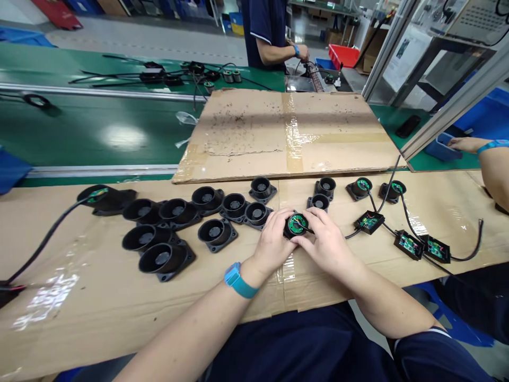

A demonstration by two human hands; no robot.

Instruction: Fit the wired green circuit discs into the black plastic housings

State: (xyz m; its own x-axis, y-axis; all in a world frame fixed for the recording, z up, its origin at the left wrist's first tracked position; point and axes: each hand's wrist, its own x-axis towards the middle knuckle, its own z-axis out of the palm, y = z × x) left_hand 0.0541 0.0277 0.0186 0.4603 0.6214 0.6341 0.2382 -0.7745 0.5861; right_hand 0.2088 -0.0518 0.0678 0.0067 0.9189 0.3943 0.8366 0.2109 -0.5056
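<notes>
A round black housing with a green circuit board sits between my two hands on the cardboard. My left hand is closed around its left side, a teal wrist strap on that arm. From the other side my right hand grips the housing's right edge, close to the black cable leaving the board. That cable seems to run under my right hand to a small open black box with a green board inside. Just behind my hands stand two empty-looking black cup-shaped housings.
Several black flanged housings stand to the left. At right, two wired housings connect to open boxes. A large cardboard sheet lies beyond. One person works across the belt; another person's arm reaches in at right.
</notes>
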